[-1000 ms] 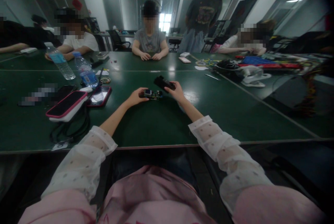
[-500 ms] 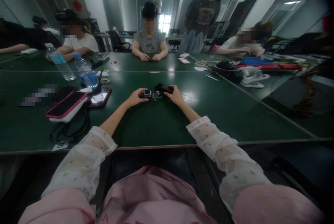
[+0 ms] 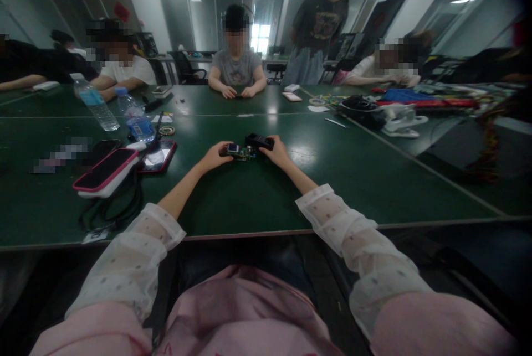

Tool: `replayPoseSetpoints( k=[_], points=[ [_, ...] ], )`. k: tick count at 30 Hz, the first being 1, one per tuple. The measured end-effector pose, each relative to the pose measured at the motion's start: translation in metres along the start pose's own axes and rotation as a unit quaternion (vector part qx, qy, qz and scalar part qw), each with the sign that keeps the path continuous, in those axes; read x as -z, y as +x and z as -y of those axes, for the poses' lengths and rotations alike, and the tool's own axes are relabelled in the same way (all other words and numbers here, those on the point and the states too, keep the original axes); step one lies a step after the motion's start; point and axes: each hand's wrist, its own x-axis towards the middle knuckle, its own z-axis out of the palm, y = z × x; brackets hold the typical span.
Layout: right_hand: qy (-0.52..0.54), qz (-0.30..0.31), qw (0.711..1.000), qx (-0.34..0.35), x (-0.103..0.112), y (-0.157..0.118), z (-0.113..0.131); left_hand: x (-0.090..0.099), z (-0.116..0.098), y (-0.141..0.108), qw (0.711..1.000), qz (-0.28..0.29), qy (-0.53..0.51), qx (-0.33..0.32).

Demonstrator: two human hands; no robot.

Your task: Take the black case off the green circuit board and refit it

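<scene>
My left hand [image 3: 216,156] is closed on the left end of a green circuit board [image 3: 244,154], which carries a small square screen [image 3: 233,148]. To its right, my right hand [image 3: 276,151] grips a black plastic case [image 3: 258,140] between thumb and fingers. The board and the case are held close side by side over the green table [image 3: 249,201]. Whether they touch, or are joined by a wire, I cannot tell. Parts of both things are hidden behind my fingers.
On the left lie a pink-edged phone [image 3: 108,169], another phone [image 3: 158,156], a black cable [image 3: 112,206] and two plastic bottles [image 3: 135,118]. A pen [image 3: 334,123] and a black bag [image 3: 359,109] lie to the right. Across the table sits a person [image 3: 238,68].
Both hands keep their hold. The board and the case have shifted very slightly to the left in view, along with the whole scene.
</scene>
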Motion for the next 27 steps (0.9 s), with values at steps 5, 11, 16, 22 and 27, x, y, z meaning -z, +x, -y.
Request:
replayPoseSetpoints(
  k=[5,11,16,22,27],
  points=[
    [-0.001,0.0,1.0,0.007,-0.002,0.0,-0.002,-0.002,0.004,-0.001,0.999,-0.025,0.035,-0.013],
    [-0.01,0.001,1.0,0.006,-0.002,0.0,-0.001,-0.003,0.003,-0.002,0.996,-0.032,0.077,-0.011],
    [-0.006,0.001,1.0,0.0,-0.001,-0.001,0.001,-0.004,0.001,-0.002,0.995,-0.036,0.096,-0.006],
    [-0.011,-0.002,1.0,0.006,-0.002,-0.001,0.001,-0.005,-0.003,-0.003,0.993,-0.042,0.114,-0.006],
    [-0.008,-0.003,1.0,0.013,-0.001,-0.001,-0.001,-0.004,-0.007,-0.004,0.992,-0.034,0.122,0.003]
  ],
)
